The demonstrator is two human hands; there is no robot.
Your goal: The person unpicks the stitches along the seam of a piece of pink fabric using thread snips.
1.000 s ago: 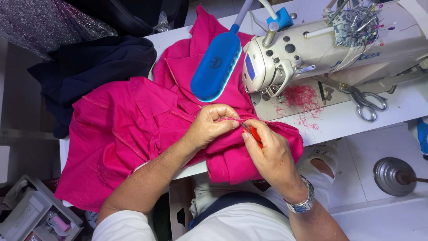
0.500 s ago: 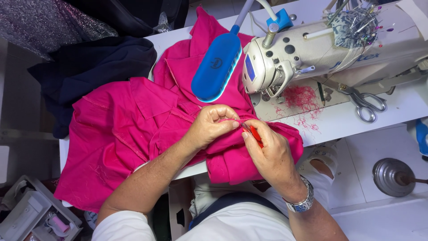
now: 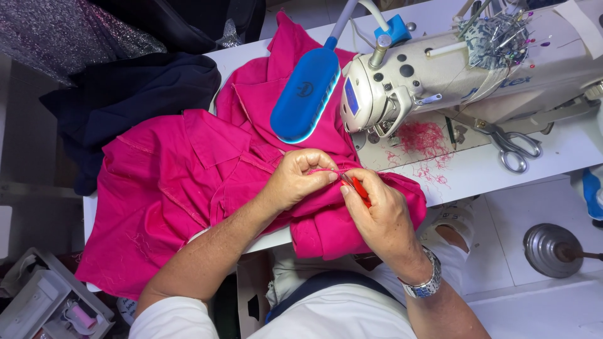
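A bright pink garment (image 3: 182, 182) lies spread over the white sewing table (image 3: 502, 169) and hangs over its front edge. My left hand (image 3: 298, 179) pinches a fold of the pink fabric near the seam. My right hand (image 3: 377, 210) holds a small red-handled tool (image 3: 359, 188), its tip at the same fold, right beside my left fingertips. The tool's tip is hidden between the fingers. Both hands are just in front of the white sewing machine (image 3: 440, 69).
A blue oval lamp (image 3: 304, 94) hangs over the garment. Scissors (image 3: 512, 147) and a pile of pink thread scraps (image 3: 424, 138) lie on the table by the machine. Dark navy cloth (image 3: 132, 94) sits at the back left. A pincushion (image 3: 496, 34) tops the machine.
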